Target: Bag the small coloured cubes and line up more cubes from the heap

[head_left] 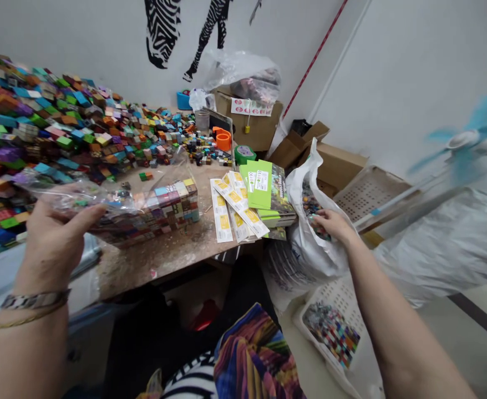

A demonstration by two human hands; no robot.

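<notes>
My left hand (54,241) is closed on the gathered open end of a clear plastic bag (121,202), thumb on top. Rows of small multicoloured printed cubes (172,205) fill the bag, which lies along the table's front edge. Out to the right, my right hand (333,224) reaches into the mouth of a white woven sack (316,257). Small mixed-colour pieces (310,202) show inside the sack. The fingers of this hand are drawn together at those pieces; what they grip is too small to name.
A large heap of coloured cubes (60,127) covers the table's left and back. Yellow-and-white label strips (237,208) and green-edged booklets (283,194) lie between my hands. Beyond are orange tape (223,139) and cardboard boxes (339,163). A white crate (330,293) with pieces stands on the floor; a fan (462,139) is at right.
</notes>
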